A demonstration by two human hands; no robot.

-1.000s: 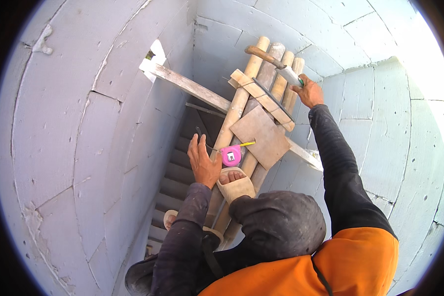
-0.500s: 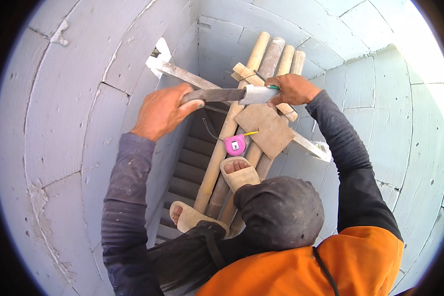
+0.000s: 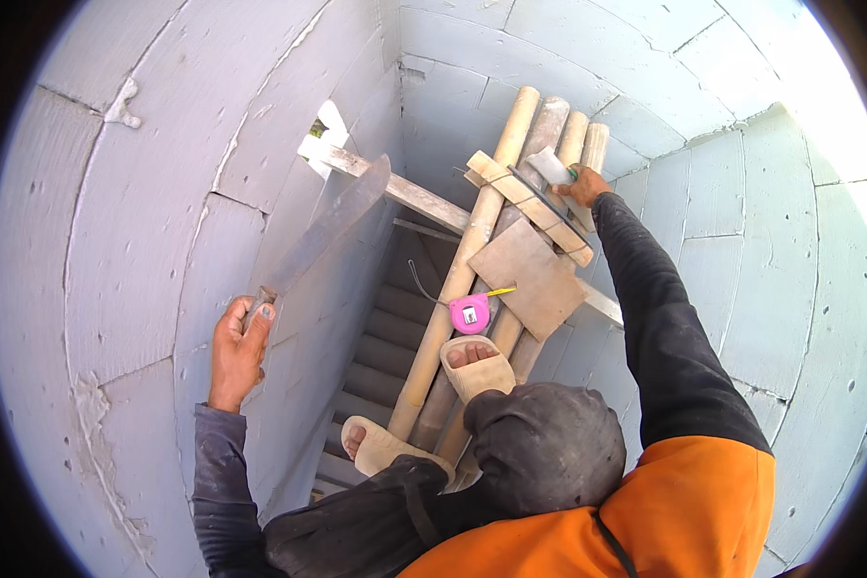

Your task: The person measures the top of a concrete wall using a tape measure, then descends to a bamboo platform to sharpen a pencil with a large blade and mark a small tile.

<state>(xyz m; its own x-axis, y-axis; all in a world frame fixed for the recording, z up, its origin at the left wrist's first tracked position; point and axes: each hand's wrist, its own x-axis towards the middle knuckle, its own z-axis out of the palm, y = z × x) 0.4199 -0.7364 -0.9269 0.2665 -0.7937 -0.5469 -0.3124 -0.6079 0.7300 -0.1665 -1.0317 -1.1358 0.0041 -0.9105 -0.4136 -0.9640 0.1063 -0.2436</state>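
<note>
A machete (image 3: 329, 223) with a long dull blade slants up from my left hand (image 3: 236, 354). Its handle is gripped in those closed fingers, beside the left block wall. Over at the far end of the poles, my right hand (image 3: 585, 187) is closed round a scraper-like tool (image 3: 549, 166) with a flat pale blade and a bit of green at the grip. That tool is low over the poles, near a wooden crosspiece (image 3: 533, 209); whether it touches them I cannot tell. A pink tape measure (image 3: 470, 313) and a square brown board (image 3: 527, 277) lie on the poles nearer to me.
My sandalled feet (image 3: 477, 364) stand on several round wooden poles (image 3: 458, 255) laid side by side. A wooden beam (image 3: 405, 193) passes beneath them. Steps (image 3: 385, 332) drop away below on the left. Pale block walls (image 3: 202, 250) enclose the space.
The machete and scraper-like tool, together before, are now apart. My left hand has drawn back down and left with the machete; my right hand has lowered its tool toward the poles.
</note>
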